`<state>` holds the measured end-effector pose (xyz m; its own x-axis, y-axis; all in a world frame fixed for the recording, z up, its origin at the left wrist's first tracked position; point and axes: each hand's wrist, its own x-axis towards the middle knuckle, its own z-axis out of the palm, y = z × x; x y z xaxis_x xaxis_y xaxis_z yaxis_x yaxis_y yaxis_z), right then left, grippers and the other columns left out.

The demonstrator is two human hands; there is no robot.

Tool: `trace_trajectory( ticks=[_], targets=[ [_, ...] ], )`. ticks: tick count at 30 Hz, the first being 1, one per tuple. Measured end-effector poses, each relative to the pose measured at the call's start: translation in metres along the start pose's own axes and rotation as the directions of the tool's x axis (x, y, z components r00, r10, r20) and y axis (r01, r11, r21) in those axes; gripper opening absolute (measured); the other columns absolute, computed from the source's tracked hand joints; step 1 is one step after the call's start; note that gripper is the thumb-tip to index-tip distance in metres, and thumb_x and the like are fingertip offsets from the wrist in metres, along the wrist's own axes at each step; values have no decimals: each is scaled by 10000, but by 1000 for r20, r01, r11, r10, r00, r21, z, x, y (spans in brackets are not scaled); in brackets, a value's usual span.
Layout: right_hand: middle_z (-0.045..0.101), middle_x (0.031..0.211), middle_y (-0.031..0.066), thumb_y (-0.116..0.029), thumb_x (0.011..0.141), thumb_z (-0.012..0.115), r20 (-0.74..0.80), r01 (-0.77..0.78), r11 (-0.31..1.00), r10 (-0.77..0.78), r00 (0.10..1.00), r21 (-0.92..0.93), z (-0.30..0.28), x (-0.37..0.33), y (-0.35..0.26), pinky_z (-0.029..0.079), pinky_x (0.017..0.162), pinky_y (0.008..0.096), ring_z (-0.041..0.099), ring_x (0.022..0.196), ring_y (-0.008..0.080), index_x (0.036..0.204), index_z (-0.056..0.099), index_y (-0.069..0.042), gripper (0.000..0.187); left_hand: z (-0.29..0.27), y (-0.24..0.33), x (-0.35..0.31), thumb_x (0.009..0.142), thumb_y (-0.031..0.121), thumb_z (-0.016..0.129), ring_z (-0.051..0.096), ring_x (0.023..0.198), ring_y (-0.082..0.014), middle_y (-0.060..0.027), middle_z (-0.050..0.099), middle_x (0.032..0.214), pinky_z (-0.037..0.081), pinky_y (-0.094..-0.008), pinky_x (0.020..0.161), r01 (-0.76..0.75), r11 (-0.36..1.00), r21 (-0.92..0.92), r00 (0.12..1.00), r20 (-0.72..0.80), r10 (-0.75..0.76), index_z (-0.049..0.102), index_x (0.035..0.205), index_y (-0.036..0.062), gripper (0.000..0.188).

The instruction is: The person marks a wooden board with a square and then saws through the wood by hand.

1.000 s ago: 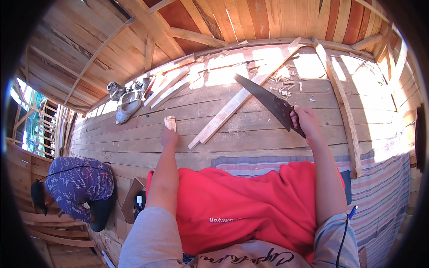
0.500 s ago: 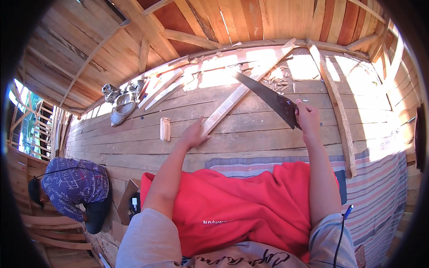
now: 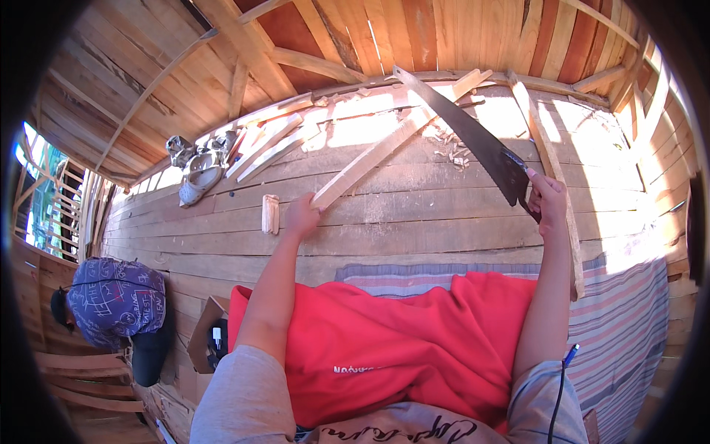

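Note:
My left hand [image 3: 302, 214] grips the near end of a long squared wooden beam [image 3: 377, 153], which slants away to the far right across the plank floor. In my right hand [image 3: 546, 200] is a handsaw [image 3: 473, 137], held by its handle. Its dark blade points up and to the left, and its tip lies across the view of the beam's far part. Whether blade and beam touch I cannot tell. A short wood block [image 3: 271, 214] lies just left of my left hand. Red cloth [image 3: 399, 325] covers my lap.
Another long beam [image 3: 551, 163] lies at the right. Wood offcuts [image 3: 451, 146] and sawdust are scattered past the beam. A grey clog [image 3: 200, 181] and loose wood strips [image 3: 270, 148] sit at the far left. A person [image 3: 118, 307] crouches at left. A striped mat [image 3: 614, 318] spreads at right.
The beam's near end has shifted left and been lifted or turned by my left hand. My right hand has moved right, carrying the saw, whose blade now points more steeply away.

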<state>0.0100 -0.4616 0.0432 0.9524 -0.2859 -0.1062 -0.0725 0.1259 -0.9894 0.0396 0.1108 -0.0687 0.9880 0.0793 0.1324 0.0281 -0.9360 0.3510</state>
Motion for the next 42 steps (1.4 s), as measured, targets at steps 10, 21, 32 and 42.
trace_trajectory(
  ticks=[10, 21, 32, 42],
  targets=[
    [390, 500, -51, -136, 843, 780, 411, -208, 961, 267, 871, -184, -8, -13, 12, 189, 436, 279, 313, 427, 62, 542, 486, -132, 421, -79, -3, 38, 820, 283, 816, 701, 1000, -387, -187, 741, 1027, 540, -463, 863, 68, 997, -21, 977, -203, -71, 730, 1124, 92, 370],
    [403, 522, -52, -185, 849, 801, 281, -368, 909, 412, 867, -195, 97, 11, 107, 230, 411, 291, 337, 415, 71, 624, 502, -133, 377, -91, -5, 34, 798, 269, 825, 697, 1014, -388, -192, 738, 1044, 539, -460, 879, 84, 995, -58, 979, -179, -93, 737, 1121, 75, 387],
    [372, 544, -65, -213, 922, 767, 228, -283, 959, 272, 935, 18, 34, 31, 86, 228, 417, 276, 314, 427, 57, 639, 455, -157, 424, -93, -12, 35, 775, 265, 844, 698, 1038, -372, -191, 739, 1073, 541, -449, 904, 110, 987, -114, 980, -154, -127, 735, 1136, 62, 429],
    [412, 543, -51, -237, 914, 769, 292, -297, 940, 336, 895, -170, 101, 9, 108, 246, 408, 285, 339, 430, 70, 659, 524, -125, 370, -92, -11, 30, 779, 240, 839, 700, 1003, -372, -185, 740, 1042, 540, -447, 880, 89, 995, -51, 976, -194, -97, 738, 1098, 65, 378]
  ],
)
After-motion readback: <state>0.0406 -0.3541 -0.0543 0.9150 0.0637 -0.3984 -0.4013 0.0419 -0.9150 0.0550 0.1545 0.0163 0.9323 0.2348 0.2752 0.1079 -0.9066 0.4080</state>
